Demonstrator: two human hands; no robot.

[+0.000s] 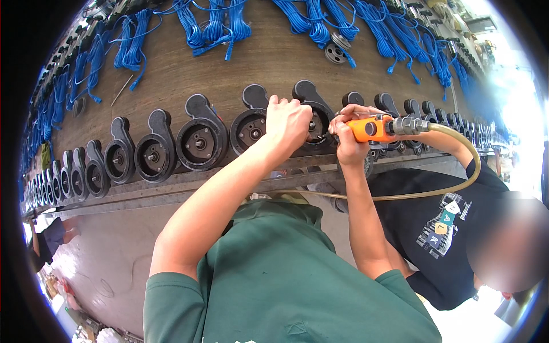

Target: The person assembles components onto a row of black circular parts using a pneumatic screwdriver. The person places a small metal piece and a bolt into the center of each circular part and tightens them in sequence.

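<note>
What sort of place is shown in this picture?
Probably a factory assembly area: there is a long row of matching black round housings, many blue cable bundles, and an orange tool connected to a hose.

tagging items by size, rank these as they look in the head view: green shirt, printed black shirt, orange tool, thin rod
1. Green shirt
2. Printed black shirt
3. Orange tool
4. Thin rod
Apparent sizes only.

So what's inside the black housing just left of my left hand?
A metal stub on a dark plate shows inside the housing; your left hand and wrist hide its right part.
</note>
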